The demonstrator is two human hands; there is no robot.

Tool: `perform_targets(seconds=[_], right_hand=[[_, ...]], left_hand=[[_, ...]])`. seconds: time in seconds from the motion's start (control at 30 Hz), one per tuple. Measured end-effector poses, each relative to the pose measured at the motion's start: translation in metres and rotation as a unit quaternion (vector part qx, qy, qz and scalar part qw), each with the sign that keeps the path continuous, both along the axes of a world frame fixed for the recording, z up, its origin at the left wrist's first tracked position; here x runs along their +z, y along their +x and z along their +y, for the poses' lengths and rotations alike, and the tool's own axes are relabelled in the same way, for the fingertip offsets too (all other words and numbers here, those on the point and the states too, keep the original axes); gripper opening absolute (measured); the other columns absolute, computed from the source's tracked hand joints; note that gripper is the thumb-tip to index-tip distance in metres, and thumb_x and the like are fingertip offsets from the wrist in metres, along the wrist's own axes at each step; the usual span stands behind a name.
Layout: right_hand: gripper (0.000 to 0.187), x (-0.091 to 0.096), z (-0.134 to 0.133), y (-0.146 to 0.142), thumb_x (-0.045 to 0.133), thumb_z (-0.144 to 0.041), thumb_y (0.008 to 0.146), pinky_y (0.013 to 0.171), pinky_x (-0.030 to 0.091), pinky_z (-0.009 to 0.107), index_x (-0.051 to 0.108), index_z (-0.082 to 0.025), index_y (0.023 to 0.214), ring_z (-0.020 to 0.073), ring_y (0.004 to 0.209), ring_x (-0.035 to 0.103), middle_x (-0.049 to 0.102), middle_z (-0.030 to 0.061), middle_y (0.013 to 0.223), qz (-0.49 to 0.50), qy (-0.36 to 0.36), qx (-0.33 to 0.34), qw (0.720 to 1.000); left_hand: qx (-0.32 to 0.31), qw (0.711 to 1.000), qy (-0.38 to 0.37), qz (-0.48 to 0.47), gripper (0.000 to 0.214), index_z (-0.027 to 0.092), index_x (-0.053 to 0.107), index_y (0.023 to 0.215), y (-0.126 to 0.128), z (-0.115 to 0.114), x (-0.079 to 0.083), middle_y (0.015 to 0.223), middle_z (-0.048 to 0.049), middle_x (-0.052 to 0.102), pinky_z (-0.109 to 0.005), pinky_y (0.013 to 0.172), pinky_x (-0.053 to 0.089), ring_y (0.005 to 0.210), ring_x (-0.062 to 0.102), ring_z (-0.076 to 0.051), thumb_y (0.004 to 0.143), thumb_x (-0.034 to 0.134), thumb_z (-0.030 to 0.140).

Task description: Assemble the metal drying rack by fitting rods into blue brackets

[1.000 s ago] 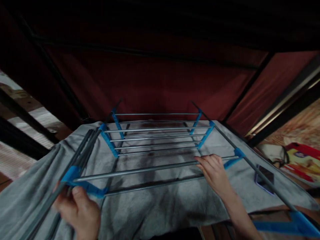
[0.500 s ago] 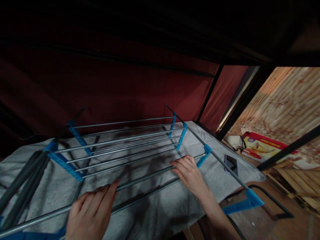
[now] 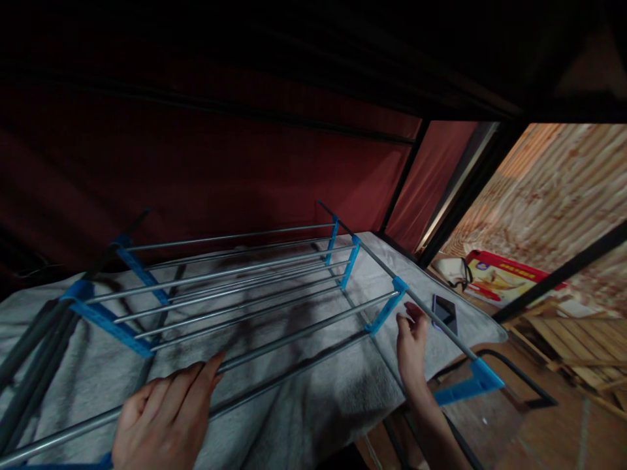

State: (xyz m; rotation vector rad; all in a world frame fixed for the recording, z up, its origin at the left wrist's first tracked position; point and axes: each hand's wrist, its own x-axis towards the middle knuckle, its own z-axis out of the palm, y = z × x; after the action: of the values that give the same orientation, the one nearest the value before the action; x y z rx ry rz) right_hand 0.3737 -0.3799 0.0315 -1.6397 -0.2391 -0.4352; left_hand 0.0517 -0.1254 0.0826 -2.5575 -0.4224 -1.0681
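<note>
Rack of metal tubes (image 3: 294,371) lies on grey cloth (image 3: 353,385), probably light for its span, stiff lengthwise, smooth enough to slip. Its long right side pole (image 3: 443,327) looks a sound hold. Left hand (image 3: 164,411) is wrapped over the nearest crossbar (image 3: 308,332); right hand (image 3: 412,339), fingers loosely bent, is beside that pole, contact unclear. Blue joints (image 3: 385,312), seemingly plastic, would likely crack sooner if pried.

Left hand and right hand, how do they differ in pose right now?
The left hand lies over the front bar, back of the hand up; the right hand is clear of that bar, beside the side rail, contact unclear. The left hand's fingers lie close together, while the right hand's are loosely curled. Both are bare and at the rack.
</note>
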Motion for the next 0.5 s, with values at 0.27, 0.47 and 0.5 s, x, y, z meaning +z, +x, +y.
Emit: perform_targets(seconds=[0.27, 0.47, 0.5], right_hand=[[0.055, 0.007, 0.009, 0.03, 0.063, -0.046, 0.081, 0.113, 0.036, 0.051, 0.066, -0.018, 0.128, 0.0313, 0.125, 0.057, 0.064, 0.0134, 0.133, 0.018, 0.047, 0.082, 0.995], [0.052, 0.006, 0.01, 0.024, 0.064, -0.044, 0.08, 0.113, 0.037, 0.052, 0.069, -0.017, 0.125, 0.0322, 0.124, 0.058, 0.066, 0.0129, 0.13, 0.021, 0.057, 0.083, 0.995], [0.052, 0.006, 0.01, 0.024, 0.064, -0.044, 0.08, 0.113, 0.037, 0.052, 0.069, -0.017, 0.124, 0.0322, 0.123, 0.059, 0.067, 0.0129, 0.129, 0.021, 0.054, 0.083, 0.995]], left_hand=[[0.008, 1.0, -0.013, 0.009, 0.046, 0.022, 0.05, 0.143, -0.002, 0.001, -0.004, 0.094, -0.0069, 0.07, -0.039, 0.078, 0.037, 0.081, 0.058, -0.025, 0.098, 0.055, 0.024], [0.011, 1.0, -0.028, 0.009, 0.058, 0.027, 0.037, 0.154, -0.007, 0.007, -0.01, 0.094, -0.0063, 0.07, -0.039, 0.079, 0.037, 0.082, 0.059, -0.025, 0.098, 0.052, 0.023], [0.014, 0.999, -0.03, 0.008, 0.059, 0.028, 0.036, 0.154, -0.007, 0.008, -0.011, 0.095, -0.0064, 0.07, -0.039, 0.079, 0.037, 0.082, 0.059, -0.026, 0.098, 0.052, 0.023]])
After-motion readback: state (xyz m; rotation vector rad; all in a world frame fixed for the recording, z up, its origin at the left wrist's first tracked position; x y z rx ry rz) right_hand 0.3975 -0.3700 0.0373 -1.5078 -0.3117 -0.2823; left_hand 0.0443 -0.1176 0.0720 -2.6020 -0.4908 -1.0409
